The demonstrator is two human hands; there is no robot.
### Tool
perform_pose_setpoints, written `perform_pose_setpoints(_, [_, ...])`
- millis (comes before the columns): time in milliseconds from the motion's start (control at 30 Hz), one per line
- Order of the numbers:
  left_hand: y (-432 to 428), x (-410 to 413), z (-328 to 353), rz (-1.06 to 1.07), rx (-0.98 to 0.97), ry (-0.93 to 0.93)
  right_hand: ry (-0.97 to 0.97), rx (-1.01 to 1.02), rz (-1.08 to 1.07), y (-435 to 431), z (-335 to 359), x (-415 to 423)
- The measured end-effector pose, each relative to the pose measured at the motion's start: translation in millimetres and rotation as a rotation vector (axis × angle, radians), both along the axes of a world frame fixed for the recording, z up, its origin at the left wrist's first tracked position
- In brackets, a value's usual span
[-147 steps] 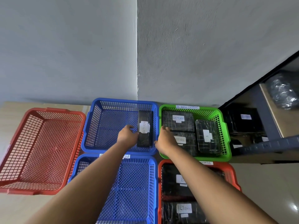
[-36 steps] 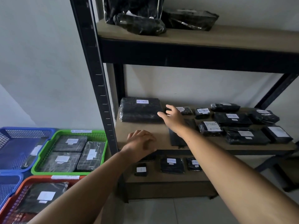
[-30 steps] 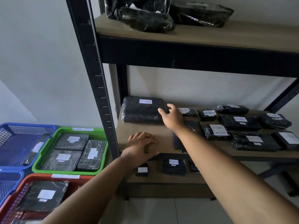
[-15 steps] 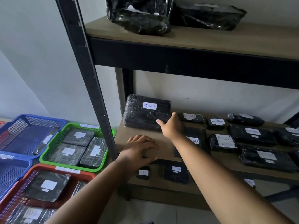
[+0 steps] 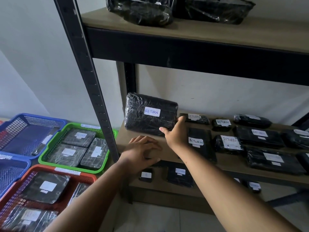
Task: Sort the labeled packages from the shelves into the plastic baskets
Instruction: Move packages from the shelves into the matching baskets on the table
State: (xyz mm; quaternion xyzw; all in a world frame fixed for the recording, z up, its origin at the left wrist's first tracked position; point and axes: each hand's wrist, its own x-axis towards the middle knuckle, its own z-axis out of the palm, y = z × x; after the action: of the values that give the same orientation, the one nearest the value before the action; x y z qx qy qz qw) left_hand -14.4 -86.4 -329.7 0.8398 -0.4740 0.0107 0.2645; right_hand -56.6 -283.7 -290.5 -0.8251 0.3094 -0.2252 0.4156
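Right hand grips the lower right corner of the RETURN package, thumb on the front and fingers round the end. The package is tipped up on the middle shelf, at its left end. Left hand rests on the shelf edge, fingers loose, holding nothing. Risk: a one-corner grip on slick wrap could slip. The bulky package could swing and knock the small RETURN packet just beside it.

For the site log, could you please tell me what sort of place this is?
Probably a stockroom or parcel-sorting corner: a metal shelving unit holds black wrapped parcels such as the RETURN package, and coloured baskets like the green basket hold labelled ones.
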Motion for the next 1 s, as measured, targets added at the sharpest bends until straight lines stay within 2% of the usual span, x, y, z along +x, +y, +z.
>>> perform_pose_setpoints(200, [-0.3,1.2,-2.1,0.000,-0.007,-0.002,-0.021,-0.016,-0.010,4.1,-6.1,-2.4])
perform_pose_setpoints(333, [-0.8,2.4,-2.6,0.006,-0.005,0.009,0.046,-0.014,0.018,-3.4,-1.2,6.1])
perform_pose_setpoints(567, [-1.5,4.3,-1.9,0.006,0.030,0.034,0.342,-0.028,0.045,-26.6,20.4,41.5])
perform_pose_setpoints(733, [-2.3,4.7,0.3,0.009,0.053,0.054,0.550,-0.128,0.151,-33.8,36.9,51.4])
perform_pose_setpoints(900, [-2.8,3.7,2.2,0.015,0.071,0.068,0.468,-0.068,0.158,-38.8,45.2,48.4])
perform_pose_setpoints(1000, [-2.8,2.4,2.7,0.018,0.071,0.063,0.433,-0.103,0.188,-45.4,48.0,36.9])
